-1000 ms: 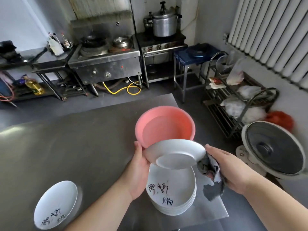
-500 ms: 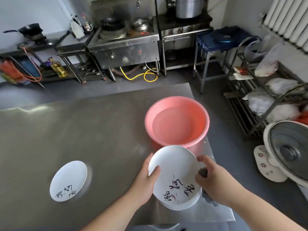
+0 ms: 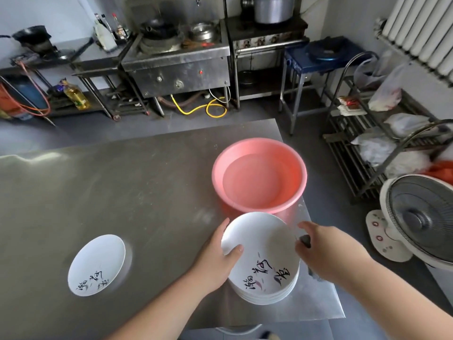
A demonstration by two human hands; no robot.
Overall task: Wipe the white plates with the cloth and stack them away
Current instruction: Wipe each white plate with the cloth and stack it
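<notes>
**Top plate between both hands**

The left hand [image 3: 215, 256] grips the top plate [image 3: 259, 251] by its left rim, thumb curled over the edge. The right hand [image 3: 326, 253], fingers curled round the cloth [image 3: 305, 240], touches the right rim. The stack [image 3: 267, 294] lies beneath.

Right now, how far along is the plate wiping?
Done, probably: one lone plate set apart on the table. In hand: the left hand grips the top plate of the stack by its rim; the right hand, holding the cloth, is at the opposite rim. Left: the stack's other plates, several by their edges, so most of the job.
</notes>
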